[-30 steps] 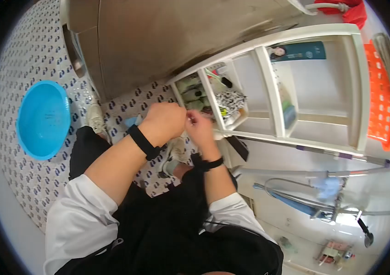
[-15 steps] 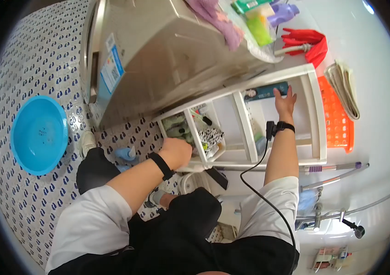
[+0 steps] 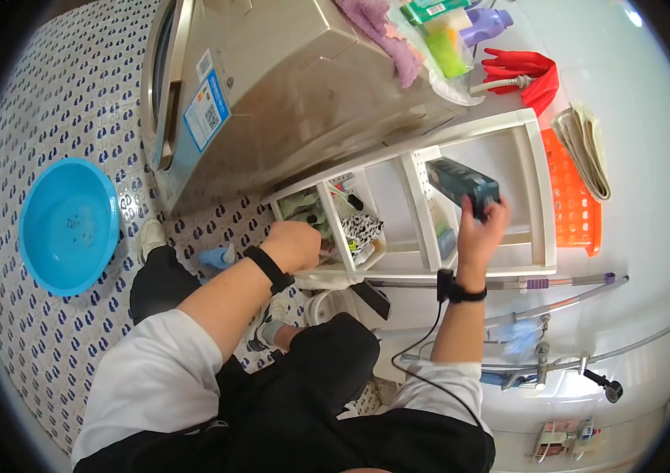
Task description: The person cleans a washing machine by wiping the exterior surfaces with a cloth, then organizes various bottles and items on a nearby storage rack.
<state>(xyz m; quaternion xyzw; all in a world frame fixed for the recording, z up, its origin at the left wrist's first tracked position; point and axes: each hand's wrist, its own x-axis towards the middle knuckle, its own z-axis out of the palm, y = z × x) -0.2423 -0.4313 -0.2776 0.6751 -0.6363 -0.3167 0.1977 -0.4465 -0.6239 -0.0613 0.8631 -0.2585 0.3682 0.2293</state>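
My right hand (image 3: 481,243) grips the near end of a dark teal carton box (image 3: 461,181) at a compartment of the white shelf rack (image 3: 422,213). The box is tilted, its far end still over the rack. At the rack's lowest compartment, my left hand (image 3: 295,246) is closed by the near edge. Its fingertips are hidden, and whatever they may hold cannot be made out. Green bundled items (image 3: 303,206) lie in that compartment. The adjoining one holds a black-and-white patterned cloth (image 3: 362,229) among small items.
A metallic washing machine (image 3: 288,94) stands beyond the rack, with a purple cloth (image 3: 386,31) and bottles on top. A blue basin (image 3: 69,229) sits on the floor at left. An orange basket (image 3: 575,197) and red gloves (image 3: 528,79) are at right, near poles (image 3: 500,282).
My right hand has closed on the carton box and drawn it toward me, tilting it off its place. My left hand has shifted slightly left.
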